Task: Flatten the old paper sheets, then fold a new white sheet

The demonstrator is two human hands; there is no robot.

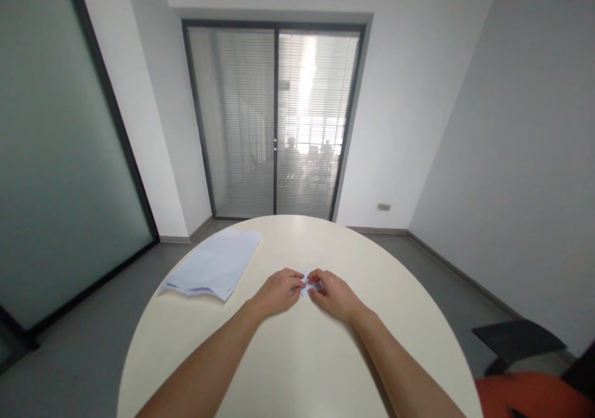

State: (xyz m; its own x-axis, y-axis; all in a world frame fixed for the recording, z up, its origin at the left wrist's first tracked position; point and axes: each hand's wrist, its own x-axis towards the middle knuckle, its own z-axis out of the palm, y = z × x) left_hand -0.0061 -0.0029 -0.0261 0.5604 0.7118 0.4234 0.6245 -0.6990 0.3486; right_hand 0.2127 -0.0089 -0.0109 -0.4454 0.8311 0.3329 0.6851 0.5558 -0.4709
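A small piece of folded white paper [305,291] is between my two hands, just above or on the round table [297,368]. My left hand [279,290] pinches its left side with thumb and fingers. From the other side my right hand [333,293] grips it, fingers curled and thumb close below. Most of the paper is hidden behind my fingers, so its exact shape cannot be made out.
Several sheets of white paper [216,263] lie stacked at the table's far left, their near edge curled. A chair with an orange seat [534,396] and black armrest [518,342] stands at the right. Beyond the table are glass doors with blinds [232,126].
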